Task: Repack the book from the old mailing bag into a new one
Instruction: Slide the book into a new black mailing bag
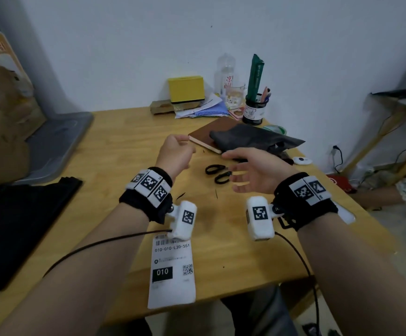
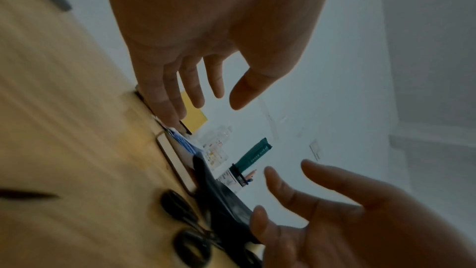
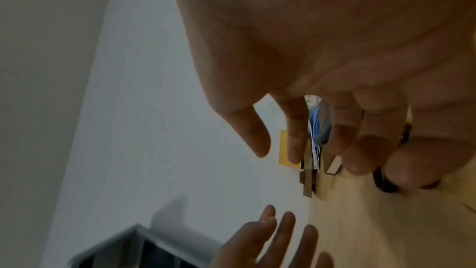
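Both hands hover above the wooden surface (image 1: 114,146) with nothing in the grip: the left hand (image 1: 175,154) has loosely curled fingers, the right hand (image 1: 252,169) has spread ones. The brown book (image 1: 206,137) lies flat farther back, partly under the crumpled grey mailing bag (image 1: 252,137). The black scissors (image 1: 217,172) lie just below the right hand; I think a careless reach could knock them, or drag the bag and shift the book.

Brown book (image 1: 205,135), closed, flat on wooden table (image 1: 114,146), near corner exposed. Dark grey old mailing bag (image 1: 252,137), crumpled, overlapping book's right part. Black new mailing bags (image 1: 20,229), flat stack, well left of book at table's edge.
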The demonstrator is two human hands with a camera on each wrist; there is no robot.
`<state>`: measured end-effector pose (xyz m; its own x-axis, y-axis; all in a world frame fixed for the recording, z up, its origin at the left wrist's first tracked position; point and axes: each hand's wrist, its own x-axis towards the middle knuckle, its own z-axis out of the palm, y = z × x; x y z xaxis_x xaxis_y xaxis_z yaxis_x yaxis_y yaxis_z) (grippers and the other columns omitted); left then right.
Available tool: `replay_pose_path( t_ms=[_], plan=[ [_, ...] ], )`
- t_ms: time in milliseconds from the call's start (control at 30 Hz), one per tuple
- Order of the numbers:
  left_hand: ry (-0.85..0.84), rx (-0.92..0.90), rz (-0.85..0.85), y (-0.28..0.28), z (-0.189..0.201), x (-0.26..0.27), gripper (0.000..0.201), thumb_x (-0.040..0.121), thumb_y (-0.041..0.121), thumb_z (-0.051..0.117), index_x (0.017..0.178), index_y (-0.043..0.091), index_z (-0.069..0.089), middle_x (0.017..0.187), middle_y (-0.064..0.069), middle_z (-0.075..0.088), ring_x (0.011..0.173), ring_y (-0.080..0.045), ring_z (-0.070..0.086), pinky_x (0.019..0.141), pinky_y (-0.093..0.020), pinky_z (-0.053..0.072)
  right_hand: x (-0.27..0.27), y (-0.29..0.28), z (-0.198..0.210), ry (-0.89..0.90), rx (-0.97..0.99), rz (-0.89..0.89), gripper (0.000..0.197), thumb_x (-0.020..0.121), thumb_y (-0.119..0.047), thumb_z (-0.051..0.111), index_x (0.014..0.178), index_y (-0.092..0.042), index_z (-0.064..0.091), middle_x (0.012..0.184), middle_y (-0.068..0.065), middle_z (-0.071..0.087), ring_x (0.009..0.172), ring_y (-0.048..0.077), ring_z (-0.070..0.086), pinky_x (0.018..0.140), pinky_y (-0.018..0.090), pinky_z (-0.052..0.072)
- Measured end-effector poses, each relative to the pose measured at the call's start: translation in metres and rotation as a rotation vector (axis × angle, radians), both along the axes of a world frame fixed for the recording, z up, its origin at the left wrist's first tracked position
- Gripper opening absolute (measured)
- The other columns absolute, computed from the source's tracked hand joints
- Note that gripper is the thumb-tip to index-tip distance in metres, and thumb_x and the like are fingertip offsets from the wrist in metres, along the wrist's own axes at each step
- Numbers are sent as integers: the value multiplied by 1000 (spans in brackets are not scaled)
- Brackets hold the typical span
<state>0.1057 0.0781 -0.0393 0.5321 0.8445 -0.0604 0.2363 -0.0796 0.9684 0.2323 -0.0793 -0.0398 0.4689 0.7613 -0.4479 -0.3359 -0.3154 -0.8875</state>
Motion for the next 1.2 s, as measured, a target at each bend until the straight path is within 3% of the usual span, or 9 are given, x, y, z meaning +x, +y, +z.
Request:
replay_pose_path(
  t_ms=[133, 267, 367, 467, 633, 800, 967, 1100, 1200],
  plan=[
    [162, 173, 78, 18, -8, -43, 28, 90, 27, 57, 117, 22, 64, 117, 3, 59, 108, -19, 55, 92, -32, 44, -25, 20, -1, -179, -35, 98, 31, 91, -36, 70, 116, -19, 72, 107, 7, 62, 84, 25, 64, 71, 39, 55],
    [567, 283, 219, 47, -14, -97, 41, 85, 54, 47, 113, 32, 67, 141, -5, 51, 136, -36, 36, 113, -57, 25, -56, 48, 2, -237, -35, 225, 32, 93, -38, 67, 119, -19, 69, 107, 6, 63, 85, 24, 66, 68, 36, 55],
    [749, 270, 183, 66, -17, -141, 40, 87, 51, 52, 119, 31, 67, 150, -13, 39, 144, -37, 20, 118, -54, 13, -81, 70, 7, -265, -21, 304, 31, 95, -36, 65, 119, -18, 68, 108, 7, 63, 85, 25, 67, 68, 37, 56],
    [812, 198, 113, 85, -22, -178, 16, 80, 50, 65, 89, 38, 70, 140, -7, 55, 135, -34, 40, 117, -49, 23, -103, 89, 10, -277, 0, 385, 29, 96, -34, 64, 119, -16, 68, 106, 8, 64, 84, 26, 67, 69, 39, 57],
    [817, 127, 68, 98, -32, -207, 28, 90, 26, 70, 113, 10, 66, 114, -7, 57, 113, -27, 55, 95, -30, 42, -129, 111, 12, -337, 4, 480, 28, 96, -36, 65, 116, -15, 69, 105, 6, 65, 82, 26, 68, 70, 40, 58],
    [914, 179, 143, 108, -38, -221, 37, 81, 25, 75, 110, 4, 71, 123, -14, 65, 114, -33, 59, 104, -45, 45, -141, 124, 7, -367, -20, 544, 28, 97, -36, 64, 115, -16, 69, 105, 6, 68, 82, 25, 70, 72, 40, 59],
    [662, 137, 259, 117, -27, -226, 31, 84, 10, 74, 114, 1, 72, 118, -9, 68, 106, -26, 61, 99, -37, 49, -145, 130, 5, -381, -42, 571, 27, 99, -36, 62, 116, -16, 69, 104, 6, 71, 83, 25, 71, 73, 40, 58],
    [320, 32, 253, 101, -25, -208, 17, 91, 7, 67, 103, 13, 78, 95, -6, 69, 80, -19, 59, 66, -27, 48, -145, 134, 4, -375, -48, 570, 28, 99, -36, 61, 117, -15, 68, 104, 8, 72, 82, 25, 70, 73, 40, 58],
    [67, -119, 154, 80, -22, -189, 14, 93, 1, 63, 100, 8, 73, 100, -8, 75, 93, -22, 72, 76, -35, 61, -142, 135, 1, -362, -69, 527, 34, 98, -36, 63, 124, -14, 62, 112, 10, 70, 82, 26, 69, 69, 40, 59]
  ],
)
